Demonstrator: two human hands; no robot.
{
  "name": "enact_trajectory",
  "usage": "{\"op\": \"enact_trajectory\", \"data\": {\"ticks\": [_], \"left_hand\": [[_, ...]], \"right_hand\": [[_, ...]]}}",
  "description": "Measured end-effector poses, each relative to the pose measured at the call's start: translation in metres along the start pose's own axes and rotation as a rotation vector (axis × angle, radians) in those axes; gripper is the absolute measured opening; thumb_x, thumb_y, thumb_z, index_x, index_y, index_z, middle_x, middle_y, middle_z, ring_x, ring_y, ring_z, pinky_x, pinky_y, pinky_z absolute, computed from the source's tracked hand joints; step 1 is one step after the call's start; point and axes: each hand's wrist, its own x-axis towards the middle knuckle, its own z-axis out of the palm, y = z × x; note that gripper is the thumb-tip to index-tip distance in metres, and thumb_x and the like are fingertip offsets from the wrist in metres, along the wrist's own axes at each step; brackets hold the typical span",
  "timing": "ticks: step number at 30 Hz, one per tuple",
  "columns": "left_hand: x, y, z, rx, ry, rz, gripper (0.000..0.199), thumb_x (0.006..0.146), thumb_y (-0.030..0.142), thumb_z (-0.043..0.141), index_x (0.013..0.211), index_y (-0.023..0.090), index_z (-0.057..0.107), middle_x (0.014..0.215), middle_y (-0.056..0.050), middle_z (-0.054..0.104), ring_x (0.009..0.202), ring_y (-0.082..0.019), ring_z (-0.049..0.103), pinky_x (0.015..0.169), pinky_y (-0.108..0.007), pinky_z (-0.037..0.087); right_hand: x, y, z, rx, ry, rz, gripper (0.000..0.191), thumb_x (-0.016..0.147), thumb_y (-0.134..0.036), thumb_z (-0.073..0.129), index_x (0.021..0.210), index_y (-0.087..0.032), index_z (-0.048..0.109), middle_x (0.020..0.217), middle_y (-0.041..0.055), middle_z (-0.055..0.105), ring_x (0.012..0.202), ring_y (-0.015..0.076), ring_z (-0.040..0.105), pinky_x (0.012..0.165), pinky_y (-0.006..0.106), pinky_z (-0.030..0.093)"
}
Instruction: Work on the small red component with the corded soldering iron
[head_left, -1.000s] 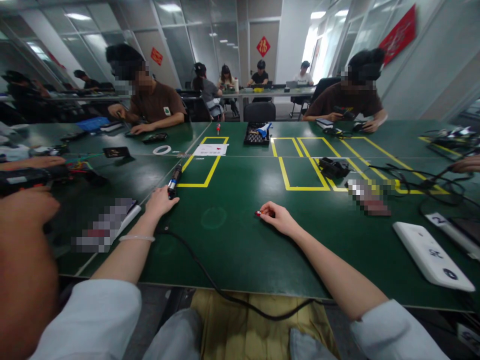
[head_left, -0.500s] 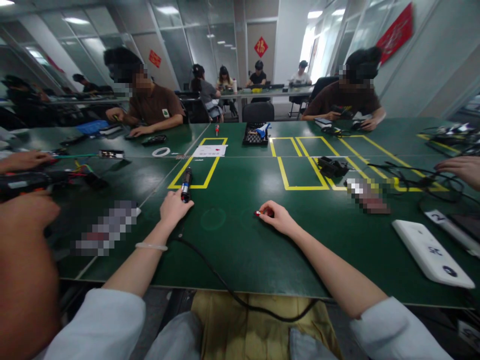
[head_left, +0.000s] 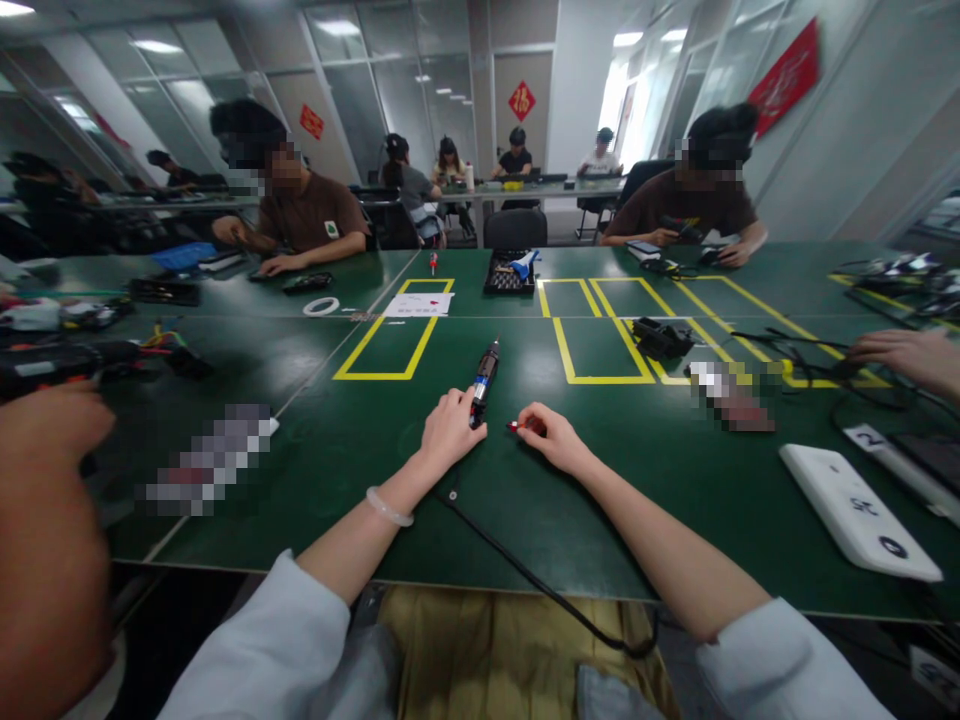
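My left hand (head_left: 448,432) is closed round the lower end of a dark electric screwdriver (head_left: 485,378) with a blue band, its tip pointing away from me. A black cable (head_left: 525,572) runs from near that hand down over the table's front edge. Just to the right, my right hand (head_left: 553,436) is closed in a pinch low over the green table (head_left: 480,530). Between its fingers is a small red object (head_left: 513,427), mostly covered. The two hands are close together but apart.
Yellow tape rectangles (head_left: 373,378) mark the table. Beyond are a black bit tray (head_left: 510,272), a tape roll (head_left: 321,307) and a black device (head_left: 661,338). A white case (head_left: 859,512) lies right. A person's arm (head_left: 52,500) is near at left, another person's hand (head_left: 904,352) at right.
My left hand has moved right with the screwdriver, from beside the left yellow rectangle to next to my right hand. The cable has shifted right too. My right hand has barely moved.
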Motion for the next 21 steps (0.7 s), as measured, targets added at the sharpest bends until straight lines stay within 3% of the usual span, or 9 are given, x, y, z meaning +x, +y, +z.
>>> {"op": "enact_trajectory", "data": {"ticks": [7, 15, 21], "left_hand": [[-0.006, 0.035, 0.008, -0.009, -0.038, 0.120, 0.062, 0.081, 0.038, 0.063, 0.136, 0.022, 0.041, 0.114, -0.009, 0.052, 0.104, -0.024, 0.051, 0.083, -0.032, 0.046], [-0.009, 0.036, 0.011, -0.070, -0.036, 0.206, 0.066, 0.081, 0.039, 0.064, 0.140, 0.022, 0.039, 0.118, -0.009, 0.052, 0.105, -0.024, 0.052, 0.088, -0.034, 0.046], [-0.011, 0.038, 0.012, -0.056, 0.006, 0.200, 0.065, 0.085, 0.051, 0.058, 0.141, 0.023, 0.039, 0.124, -0.010, 0.051, 0.105, -0.025, 0.053, 0.084, -0.033, 0.045]], "right_hand": [[0.001, 0.006, 0.002, -0.097, 0.059, -0.071, 0.004, 0.084, -0.018, 0.056, 0.086, -0.019, 0.054, 0.080, -0.0014, 0.051, 0.066, 0.0115, 0.048, 0.064, 0.024, 0.040], [0.000, 0.000, 0.005, -0.161, -0.006, -0.069, 0.002, 0.085, -0.018, 0.060, 0.086, -0.018, 0.061, 0.086, 0.0010, 0.052, 0.070, 0.0117, 0.052, 0.070, 0.025, 0.043], [0.000, -0.003, 0.001, -0.191, 0.033, -0.050, 0.014, 0.090, -0.020, 0.054, 0.083, -0.017, 0.067, 0.082, 0.0038, 0.061, 0.073, 0.0142, 0.056, 0.068, 0.025, 0.042]]}}
